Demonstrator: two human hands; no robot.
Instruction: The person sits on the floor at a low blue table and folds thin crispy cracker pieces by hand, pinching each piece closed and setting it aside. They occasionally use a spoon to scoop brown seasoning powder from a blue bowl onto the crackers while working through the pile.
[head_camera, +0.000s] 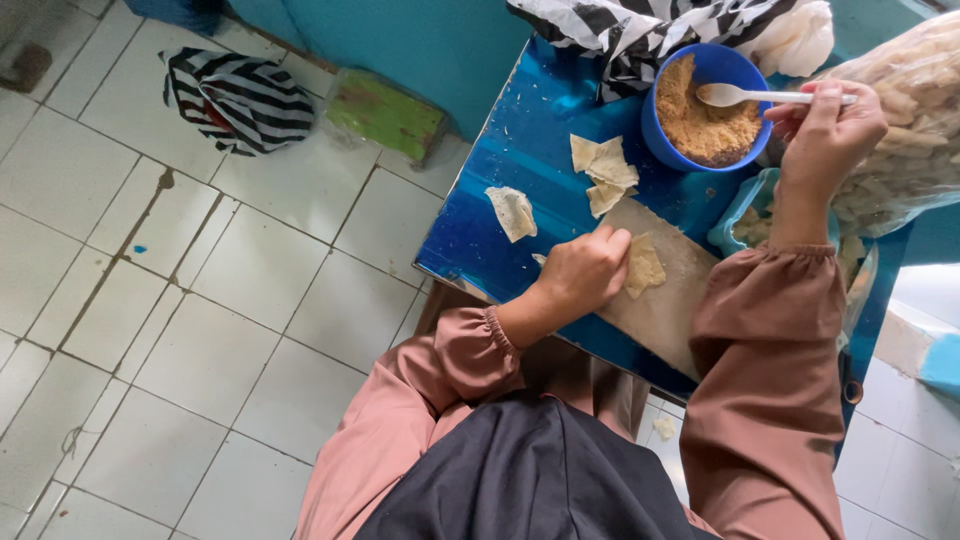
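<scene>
From the head camera, the left hand (585, 270) is curled, pressing a thin dough wrapper (645, 265) onto a wooden board (665, 300) on the blue table (500, 215). The right hand (825, 130) grips a white spoon (765, 96) resting in the brown filling of a blue bowl (705, 100).

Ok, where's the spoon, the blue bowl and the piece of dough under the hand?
spoon (722, 94), head view, on its white scoop.
blue bowl (653, 125), head view, on its left wall.
piece of dough (645, 266), head view, on the part showing beside the left hand (585, 270).
</scene>
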